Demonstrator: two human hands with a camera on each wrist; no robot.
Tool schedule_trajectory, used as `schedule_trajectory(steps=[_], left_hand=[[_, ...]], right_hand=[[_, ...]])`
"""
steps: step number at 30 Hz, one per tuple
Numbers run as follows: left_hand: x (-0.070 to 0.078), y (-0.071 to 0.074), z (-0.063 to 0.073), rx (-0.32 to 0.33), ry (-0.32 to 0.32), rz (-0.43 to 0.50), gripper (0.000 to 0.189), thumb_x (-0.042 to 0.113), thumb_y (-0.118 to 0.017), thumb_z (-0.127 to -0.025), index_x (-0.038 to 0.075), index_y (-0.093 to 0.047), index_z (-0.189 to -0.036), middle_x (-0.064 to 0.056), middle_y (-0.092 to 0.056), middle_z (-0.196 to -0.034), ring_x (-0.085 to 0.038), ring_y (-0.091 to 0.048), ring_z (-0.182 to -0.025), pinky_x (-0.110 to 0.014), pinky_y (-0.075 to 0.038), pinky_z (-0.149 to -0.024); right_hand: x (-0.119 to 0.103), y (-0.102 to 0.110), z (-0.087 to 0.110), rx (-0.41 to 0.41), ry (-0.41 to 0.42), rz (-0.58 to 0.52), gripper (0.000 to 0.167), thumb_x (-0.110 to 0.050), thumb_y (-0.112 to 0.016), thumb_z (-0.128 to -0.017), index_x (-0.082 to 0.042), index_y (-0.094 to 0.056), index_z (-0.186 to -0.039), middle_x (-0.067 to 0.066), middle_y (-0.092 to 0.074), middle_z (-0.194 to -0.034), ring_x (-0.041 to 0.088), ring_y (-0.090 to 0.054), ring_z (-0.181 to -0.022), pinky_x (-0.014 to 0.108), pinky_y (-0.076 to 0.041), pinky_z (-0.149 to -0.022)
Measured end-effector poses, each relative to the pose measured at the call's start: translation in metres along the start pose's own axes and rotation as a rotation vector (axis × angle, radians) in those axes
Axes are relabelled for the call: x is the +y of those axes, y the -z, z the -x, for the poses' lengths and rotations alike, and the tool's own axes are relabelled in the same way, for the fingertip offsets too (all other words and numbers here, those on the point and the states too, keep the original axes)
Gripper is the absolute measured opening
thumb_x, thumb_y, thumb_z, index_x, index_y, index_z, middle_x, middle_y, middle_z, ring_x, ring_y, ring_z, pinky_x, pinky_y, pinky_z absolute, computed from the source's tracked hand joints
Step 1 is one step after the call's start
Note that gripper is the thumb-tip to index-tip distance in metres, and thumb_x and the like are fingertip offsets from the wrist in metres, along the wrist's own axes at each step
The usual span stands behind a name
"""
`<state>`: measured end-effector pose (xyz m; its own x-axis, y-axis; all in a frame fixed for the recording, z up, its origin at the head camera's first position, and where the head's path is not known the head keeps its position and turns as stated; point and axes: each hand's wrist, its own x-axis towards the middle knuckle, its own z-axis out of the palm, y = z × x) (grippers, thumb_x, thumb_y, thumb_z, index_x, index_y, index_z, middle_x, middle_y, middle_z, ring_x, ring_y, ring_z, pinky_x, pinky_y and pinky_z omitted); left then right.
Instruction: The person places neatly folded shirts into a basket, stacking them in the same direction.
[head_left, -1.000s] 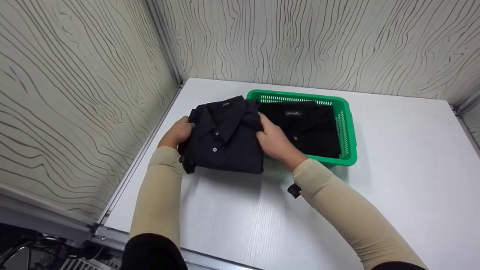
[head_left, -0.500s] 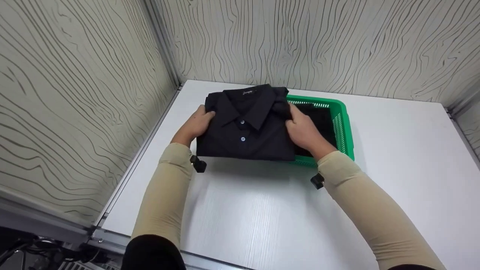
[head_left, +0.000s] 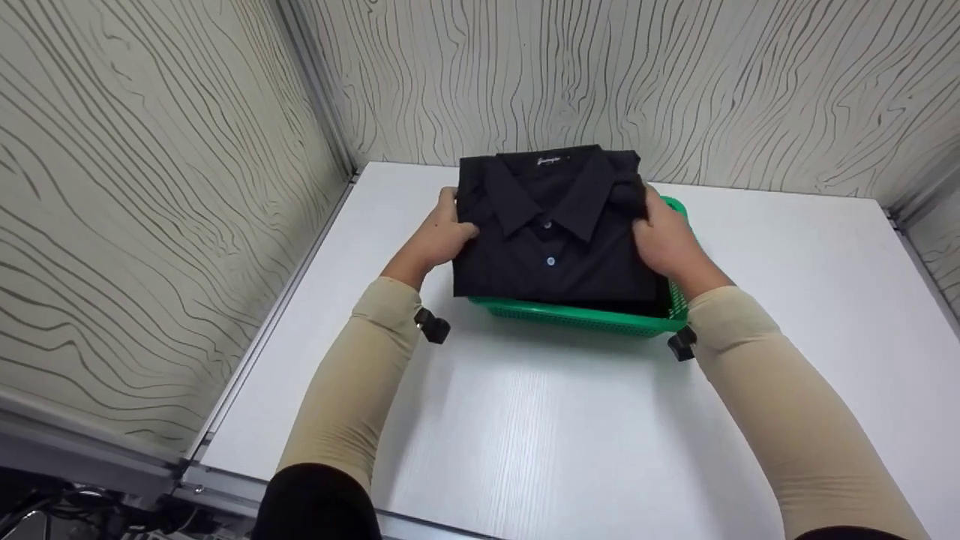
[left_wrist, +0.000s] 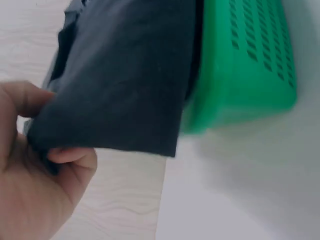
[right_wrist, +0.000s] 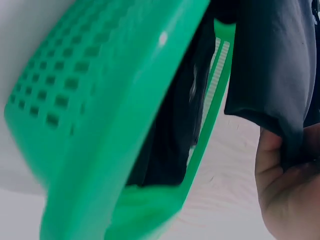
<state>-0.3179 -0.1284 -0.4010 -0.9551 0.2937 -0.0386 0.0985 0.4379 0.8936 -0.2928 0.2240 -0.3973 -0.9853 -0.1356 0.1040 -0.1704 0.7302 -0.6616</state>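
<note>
A folded black button-up shirt [head_left: 510,262], its collar toward the back wall, is held level over the green plastic basket [head_left: 577,318]. My left hand [head_left: 439,236] pinches its left side, thumb on top. On the opposite side my right hand [head_left: 667,236] grips the other edge the same way. The left wrist view has the shirt's corner [left_wrist: 130,85] sticking out past the basket wall. Below the raised shirt, the right wrist view shows dark folded clothing [right_wrist: 170,145] inside the basket. From the head view, the shirt hides most of that.
The basket stands on a white table [head_left: 480,427] near the patterned back wall [head_left: 600,75]. Another patterned wall [head_left: 150,210] rises along the table's left side. A metal rail [head_left: 225,480] runs along the front edge, with cables [head_left: 82,502] beyond its left corner.
Both hands have carried the shirt rightward and toward the back, from left of the basket to above it. It now covers the clothing in the basket in the head view.
</note>
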Motion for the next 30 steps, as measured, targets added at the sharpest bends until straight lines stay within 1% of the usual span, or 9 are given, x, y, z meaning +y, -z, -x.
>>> schedule_trajectory(steps=[2,5,10,14,18,21,25,27,30], left_hand=[[0.004,-0.006,-0.003,0.024,-0.013,-0.042,0.065,0.009,-0.055,-0.096,0.005,-0.024,-0.152,-0.020,-0.044,-0.145,-0.025,-0.048,-0.128,-0.041,-0.038,-0.108],[0.007,-0.016,-0.008,0.062,-0.009,-0.107,0.062,0.012,-0.056,-0.101,0.006,-0.026,-0.154,-0.018,-0.046,-0.148,-0.024,-0.048,-0.132,-0.041,-0.038,-0.109],[0.007,-0.033,-0.012,0.128,0.016,-0.213,0.060,0.016,-0.056,-0.104,0.008,-0.027,-0.156,-0.014,-0.047,-0.150,-0.023,-0.048,-0.134,-0.041,-0.038,-0.111],[0.005,-0.044,-0.013,0.136,0.020,-0.302,0.062,0.017,-0.056,-0.105,0.008,-0.025,-0.158,-0.014,-0.047,-0.151,-0.024,-0.046,-0.137,-0.040,-0.036,-0.112],[0.002,-0.053,-0.015,0.133,0.026,-0.387,0.067,0.019,-0.055,-0.105,0.008,-0.019,-0.160,-0.014,-0.048,-0.151,-0.025,-0.048,-0.136,-0.041,-0.038,-0.111],[0.000,-0.057,-0.017,0.147,0.013,-0.454,0.070,0.019,-0.057,-0.105,0.009,-0.017,-0.161,-0.014,-0.053,-0.147,-0.025,-0.053,-0.131,-0.041,-0.041,-0.108],[-0.005,-0.062,-0.019,0.195,-0.030,-0.562,0.074,0.018,-0.062,-0.102,0.011,-0.018,-0.161,-0.015,-0.063,-0.132,-0.028,-0.061,-0.119,-0.043,-0.045,-0.104],[-0.008,-0.064,-0.019,0.218,-0.047,-0.609,0.074,0.018,-0.064,-0.101,0.013,-0.021,-0.161,-0.015,-0.065,-0.127,-0.030,-0.061,-0.116,-0.044,-0.044,-0.104],[-0.012,-0.068,-0.019,0.234,-0.069,-0.657,0.072,0.019,-0.065,-0.100,0.017,-0.025,-0.160,-0.014,-0.064,-0.126,-0.031,-0.058,-0.116,-0.046,-0.042,-0.104]], right_hand=[[0.005,0.005,0.001,0.009,-0.012,0.019,0.063,-0.010,-0.033,-0.103,-0.014,-0.016,-0.164,0.023,-0.032,-0.159,0.044,-0.031,-0.145,0.059,-0.023,-0.116],[0.012,0.009,0.002,0.010,-0.032,0.036,0.065,-0.010,-0.033,-0.102,-0.017,-0.014,-0.164,0.024,-0.032,-0.159,0.046,-0.032,-0.143,0.060,-0.024,-0.115],[0.021,0.009,0.005,-0.005,-0.066,0.055,0.066,-0.010,-0.032,-0.102,-0.016,-0.011,-0.164,0.029,-0.035,-0.155,0.049,-0.036,-0.140,0.061,-0.026,-0.113],[0.030,0.006,0.008,-0.034,-0.102,0.087,0.067,-0.011,-0.031,-0.102,-0.015,-0.007,-0.164,0.031,-0.035,-0.155,0.050,-0.037,-0.138,0.063,-0.027,-0.112],[0.038,0.005,0.010,-0.059,-0.123,0.111,0.067,-0.012,-0.030,-0.102,-0.014,-0.006,-0.164,0.033,-0.034,-0.154,0.051,-0.037,-0.137,0.064,-0.027,-0.111],[0.042,0.003,0.011,-0.069,-0.138,0.131,0.066,-0.012,-0.031,-0.102,-0.013,-0.008,-0.164,0.034,-0.037,-0.152,0.051,-0.040,-0.135,0.065,-0.029,-0.109],[0.045,-0.001,0.013,-0.068,-0.147,0.177,0.066,-0.013,-0.034,-0.101,-0.012,-0.012,-0.163,0.035,-0.041,-0.148,0.052,-0.044,-0.130,0.067,-0.031,-0.106],[0.047,-0.005,0.014,-0.062,-0.149,0.203,0.066,-0.013,-0.035,-0.100,-0.010,-0.014,-0.163,0.035,-0.042,-0.147,0.052,-0.044,-0.129,0.068,-0.029,-0.107],[0.049,-0.009,0.016,-0.045,-0.151,0.247,0.066,-0.013,-0.036,-0.099,-0.008,-0.016,-0.162,0.036,-0.047,-0.141,0.053,-0.047,-0.126,0.068,-0.027,-0.106]])
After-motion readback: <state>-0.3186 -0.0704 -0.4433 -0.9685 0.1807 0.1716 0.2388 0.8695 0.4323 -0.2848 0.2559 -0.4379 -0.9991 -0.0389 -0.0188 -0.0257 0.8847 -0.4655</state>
